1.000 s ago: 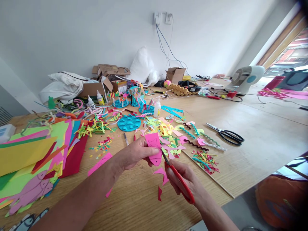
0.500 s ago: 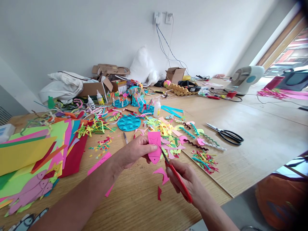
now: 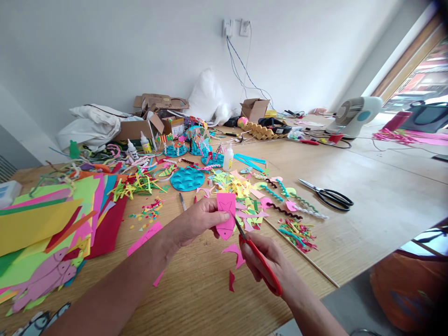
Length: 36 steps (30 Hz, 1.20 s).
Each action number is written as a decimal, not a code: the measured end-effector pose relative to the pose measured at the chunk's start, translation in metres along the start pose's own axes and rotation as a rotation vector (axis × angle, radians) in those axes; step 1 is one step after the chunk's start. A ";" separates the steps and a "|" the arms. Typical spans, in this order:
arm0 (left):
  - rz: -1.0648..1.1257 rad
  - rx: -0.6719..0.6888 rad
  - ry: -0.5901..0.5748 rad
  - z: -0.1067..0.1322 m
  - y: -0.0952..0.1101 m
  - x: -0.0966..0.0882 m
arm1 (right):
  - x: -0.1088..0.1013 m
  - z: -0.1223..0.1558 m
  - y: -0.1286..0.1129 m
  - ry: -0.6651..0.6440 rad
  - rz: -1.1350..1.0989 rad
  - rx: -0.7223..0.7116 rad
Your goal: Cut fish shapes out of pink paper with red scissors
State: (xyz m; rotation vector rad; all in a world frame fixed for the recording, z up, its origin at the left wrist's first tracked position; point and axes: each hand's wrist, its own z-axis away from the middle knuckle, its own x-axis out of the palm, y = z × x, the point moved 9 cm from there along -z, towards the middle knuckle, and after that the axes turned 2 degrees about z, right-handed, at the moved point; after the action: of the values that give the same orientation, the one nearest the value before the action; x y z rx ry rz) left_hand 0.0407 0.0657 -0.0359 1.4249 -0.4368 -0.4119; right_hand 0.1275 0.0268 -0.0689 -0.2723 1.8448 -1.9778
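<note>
Between the thumb and fingers of my left hand is a pink piece of paper with a fish drawn on it in dark lines. Its lower end is cut to a rounded point, and the upper end is straight. My right hand grips red-handled scissors, whose blades meet the right edge of the paper. Below them on the table lie pink paper offcuts and a small red scrap. A pink strip lies partly behind my left forearm.
Coloured paper sheets and cut-out purple fish lie at left. Black-handled scissors rest at right, beyond a thin wooden stick. A blue scalloped disc, glue bottle and heaped scraps sit behind my hands.
Both hands, the pink paper and the scissors have shifted very slightly right and down. The blades still sit at the paper's right edge.
</note>
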 end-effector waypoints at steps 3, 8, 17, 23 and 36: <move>0.020 0.004 0.003 0.000 -0.001 -0.001 | 0.000 0.000 0.000 0.010 0.003 0.013; 0.048 0.007 0.002 0.000 -0.002 -0.003 | -0.001 0.000 0.002 0.026 0.032 0.024; 0.014 -0.018 -0.036 0.002 -0.001 -0.001 | 0.000 -0.001 0.003 0.017 0.013 0.018; 0.001 -0.032 -0.049 0.002 -0.001 0.002 | 0.000 -0.001 0.003 0.029 0.004 0.027; 0.047 -0.015 0.005 0.001 -0.005 -0.005 | -0.004 0.000 0.007 0.044 0.038 0.022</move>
State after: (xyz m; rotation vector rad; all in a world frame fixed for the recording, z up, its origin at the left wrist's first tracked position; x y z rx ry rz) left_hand 0.0355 0.0671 -0.0415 1.3978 -0.4614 -0.3728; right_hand 0.1324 0.0280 -0.0752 -0.1873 1.8411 -1.9923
